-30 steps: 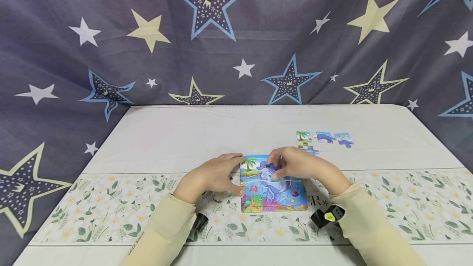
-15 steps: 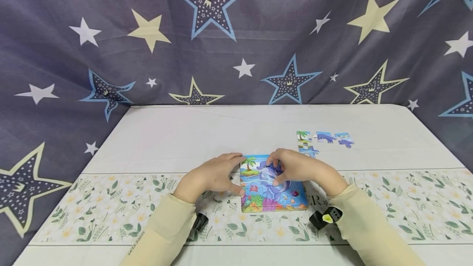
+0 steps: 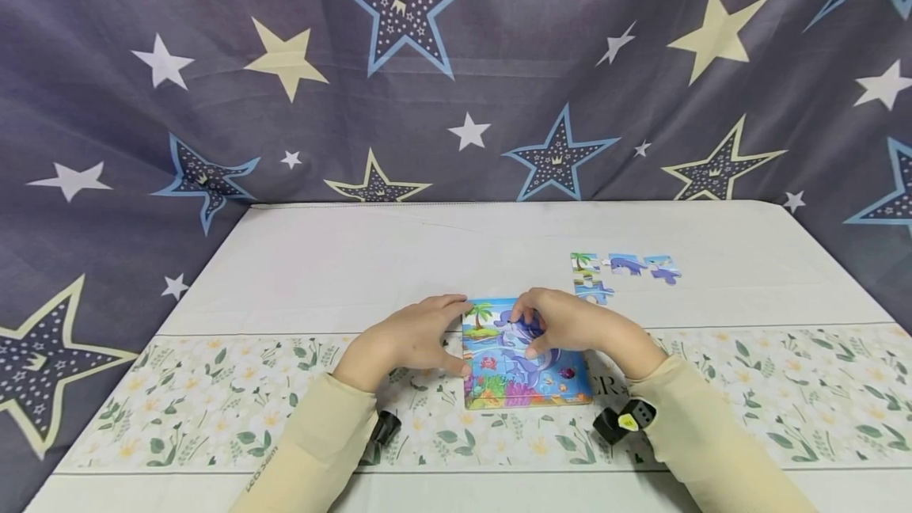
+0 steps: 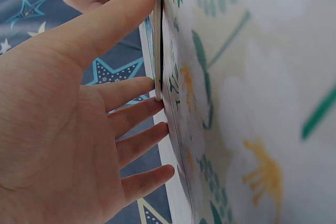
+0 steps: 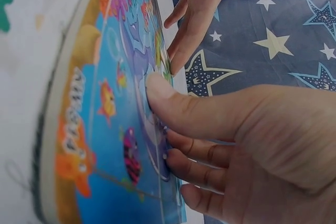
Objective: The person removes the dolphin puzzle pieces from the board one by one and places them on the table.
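The jigsaw board, a bright sea picture with a dolphin, a palm tree and coral, lies flat on the tablecloth. My left hand rests along its left edge, thumb and fingers spread; in the left wrist view the thumb touches the board's edge. Over the dolphin is my right hand, with bent fingers and the thumb touching the picture's surface. No loose piece shows between that thumb and the fingers, though the fingertips are partly hidden in the head view.
Behind the board to the right lie loose puzzle pieces: a palm-tree piece, a dolphin piece, a blue-and-purple piece and a sea piece. A star-patterned curtain hangs behind the table.
My right thumb and fingers have spread slightly apart on the picture, and the hand has shifted a little, uncovering more of the sea piece behind it. The left hand has stayed still.
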The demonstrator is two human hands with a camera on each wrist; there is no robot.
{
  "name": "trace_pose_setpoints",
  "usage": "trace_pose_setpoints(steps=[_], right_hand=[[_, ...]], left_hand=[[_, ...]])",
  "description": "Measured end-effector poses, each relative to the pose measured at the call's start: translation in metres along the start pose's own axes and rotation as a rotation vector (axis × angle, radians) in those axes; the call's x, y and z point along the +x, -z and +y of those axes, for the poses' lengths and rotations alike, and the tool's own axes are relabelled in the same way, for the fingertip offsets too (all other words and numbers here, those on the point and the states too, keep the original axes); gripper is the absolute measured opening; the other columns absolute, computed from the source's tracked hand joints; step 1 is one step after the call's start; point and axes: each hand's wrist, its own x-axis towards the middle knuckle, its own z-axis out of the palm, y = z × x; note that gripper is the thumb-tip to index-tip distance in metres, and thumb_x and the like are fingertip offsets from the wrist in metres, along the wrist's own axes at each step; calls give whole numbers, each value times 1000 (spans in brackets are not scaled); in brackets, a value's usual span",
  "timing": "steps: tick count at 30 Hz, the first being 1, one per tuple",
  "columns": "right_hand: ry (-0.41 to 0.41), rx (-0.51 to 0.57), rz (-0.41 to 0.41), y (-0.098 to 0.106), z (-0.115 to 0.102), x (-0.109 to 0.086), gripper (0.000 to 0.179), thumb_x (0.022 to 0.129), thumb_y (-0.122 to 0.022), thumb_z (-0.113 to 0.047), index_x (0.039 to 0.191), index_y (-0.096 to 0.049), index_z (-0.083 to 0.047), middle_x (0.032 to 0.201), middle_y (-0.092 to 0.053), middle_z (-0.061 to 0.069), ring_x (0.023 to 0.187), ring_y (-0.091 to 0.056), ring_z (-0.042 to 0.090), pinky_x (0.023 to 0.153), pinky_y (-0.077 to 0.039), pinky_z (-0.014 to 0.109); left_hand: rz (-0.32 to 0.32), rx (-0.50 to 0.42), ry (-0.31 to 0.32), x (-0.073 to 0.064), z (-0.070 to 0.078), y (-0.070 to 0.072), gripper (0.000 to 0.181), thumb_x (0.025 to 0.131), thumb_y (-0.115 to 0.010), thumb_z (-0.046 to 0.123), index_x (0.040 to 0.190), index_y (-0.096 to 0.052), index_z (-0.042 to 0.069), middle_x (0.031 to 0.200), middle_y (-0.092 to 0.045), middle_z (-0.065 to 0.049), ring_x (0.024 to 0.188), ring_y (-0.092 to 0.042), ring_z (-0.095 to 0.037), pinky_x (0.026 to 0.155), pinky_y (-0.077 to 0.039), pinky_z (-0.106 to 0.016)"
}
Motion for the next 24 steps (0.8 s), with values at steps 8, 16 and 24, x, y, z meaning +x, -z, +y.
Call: trace_pose_setpoints(steps=[8,16,24], right_hand=[[-17,-16,-2,-1,-2,1,39,81,-83,-11,115,-64,-6,93,-55,3,74,-47,16,68,-44,31],[3,-5,1,-1,-3,-1,39,81,-82,-10,113,-62,-5,91,-55,2,69,-45,15,65,-42,30],[11,3,-4,3,-4,-3,40,82,-81,-10,114,-58,-6,93,-57,1,64,-47,13,59,-44,27]], left_hand=[[4,-3,-3,0,0,0,94,80,-82,44,155,-35,14,161,-27,-4,147,-24,-27,118,-25,-48],[0,-11,-2,-1,0,0,94,80,-82,43,155,-35,14,161,-27,-4,147,-24,-27,118,-25,-49],[0,-12,-2,-1,0,0,94,80,-82,43,155,-35,14,161,-27,-4,147,-24,-28,118,-25,-49]])
